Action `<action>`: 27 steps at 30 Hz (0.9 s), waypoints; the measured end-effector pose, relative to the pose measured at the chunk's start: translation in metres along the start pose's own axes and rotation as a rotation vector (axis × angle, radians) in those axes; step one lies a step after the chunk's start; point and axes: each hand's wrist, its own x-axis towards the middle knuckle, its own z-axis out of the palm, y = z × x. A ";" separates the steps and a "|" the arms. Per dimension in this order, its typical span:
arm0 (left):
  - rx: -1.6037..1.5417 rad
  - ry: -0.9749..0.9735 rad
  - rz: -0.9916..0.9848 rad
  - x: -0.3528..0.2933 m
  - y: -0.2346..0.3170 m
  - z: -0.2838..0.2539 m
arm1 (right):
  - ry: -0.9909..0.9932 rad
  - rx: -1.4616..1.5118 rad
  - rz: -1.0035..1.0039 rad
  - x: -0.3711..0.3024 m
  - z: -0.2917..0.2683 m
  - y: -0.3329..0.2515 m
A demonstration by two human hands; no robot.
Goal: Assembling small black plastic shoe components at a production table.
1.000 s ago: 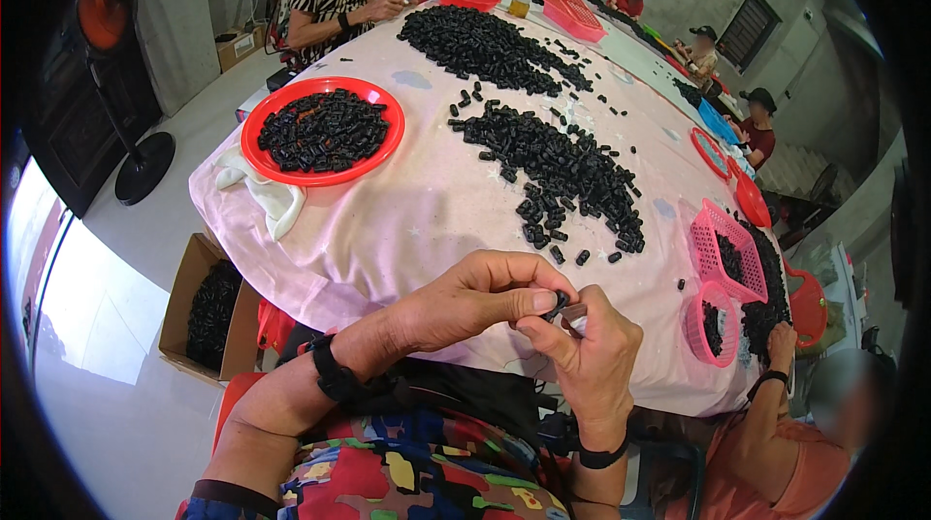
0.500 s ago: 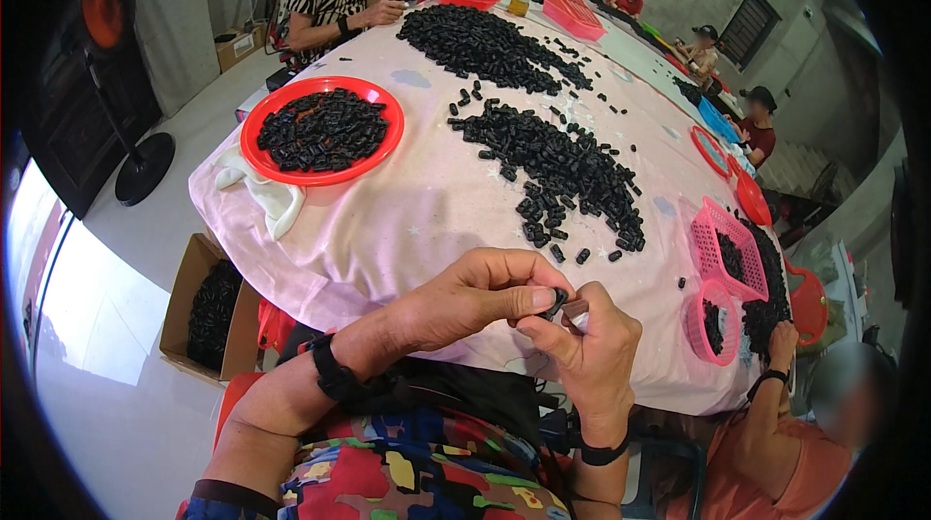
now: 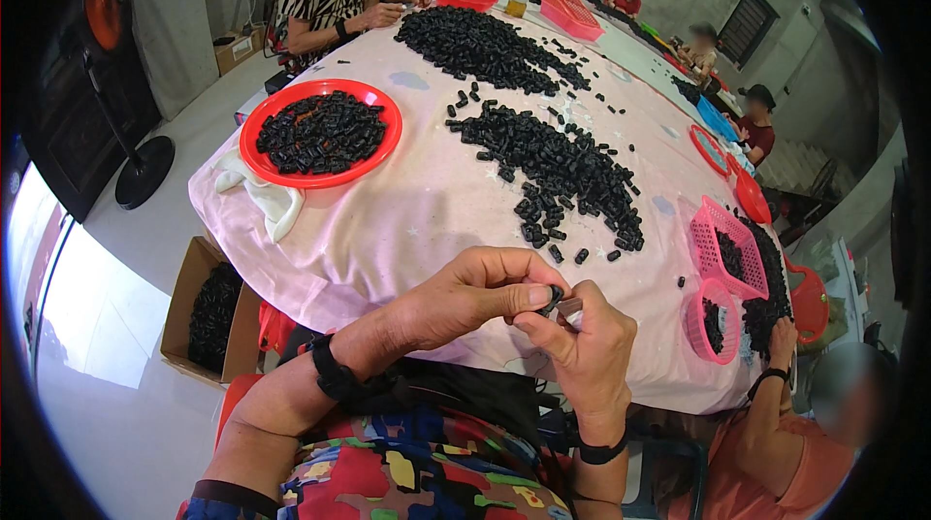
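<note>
Above the near edge of the table, my left hand (image 3: 465, 302) pinches a small black cylindrical piece (image 3: 554, 295) between thumb and finger. A ring-like end of the piece is turned partly toward my right. My right hand (image 3: 593, 350) is closed on a small flat tool (image 3: 570, 308), brownish with a pale part, and its tip meets the black piece. The fingers hide most of this tool, so its exact kind does not show. Beyond my hands lies a loose heap of similar black pieces (image 3: 553, 166) on the pink tablecloth (image 3: 388, 229).
A red round tray (image 3: 396, 132) of black pieces stands at the left on a white cloth (image 3: 281, 210). A cardboard box (image 3: 242, 336) of pieces is below. Pink baskets (image 3: 752, 277) and a co-worker's arm (image 3: 771, 404) are at the right. Another heap (image 3: 475, 45) lies farther off.
My hands stay almost in place, with the black piece turned slightly between them. At the far left, a co-worker's hands have shifted a little.
</note>
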 end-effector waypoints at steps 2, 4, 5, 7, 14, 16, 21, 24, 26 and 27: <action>-0.004 -0.008 0.002 0.001 -0.001 0.000 | 0.000 -0.004 -0.012 0.000 0.000 0.001; -0.007 0.000 0.008 0.002 -0.002 0.000 | -0.005 -0.005 -0.020 0.000 0.000 0.002; -0.007 -0.002 0.008 0.002 -0.002 0.000 | -0.003 -0.006 -0.019 0.000 0.002 0.003; -0.044 0.013 -0.008 0.001 -0.003 -0.001 | 0.031 0.026 -0.042 -0.001 0.009 0.005; -0.162 0.048 -0.040 -0.002 0.005 0.001 | 0.112 0.311 0.080 -0.004 -0.010 -0.012; -0.234 0.016 -0.036 -0.001 0.000 -0.001 | 0.087 0.395 0.056 -0.002 -0.006 -0.010; -0.303 -0.015 -0.056 0.000 -0.006 -0.003 | 0.013 0.507 0.055 -0.002 -0.002 -0.003; -0.327 -0.025 -0.072 0.001 -0.009 -0.002 | 0.068 0.536 0.069 -0.002 0.000 0.001; -0.340 -0.029 -0.085 0.001 -0.010 -0.003 | 0.040 0.619 0.080 -0.002 0.000 0.008; -0.361 -0.037 -0.100 0.001 -0.011 -0.003 | 0.041 0.617 0.081 -0.003 0.001 0.008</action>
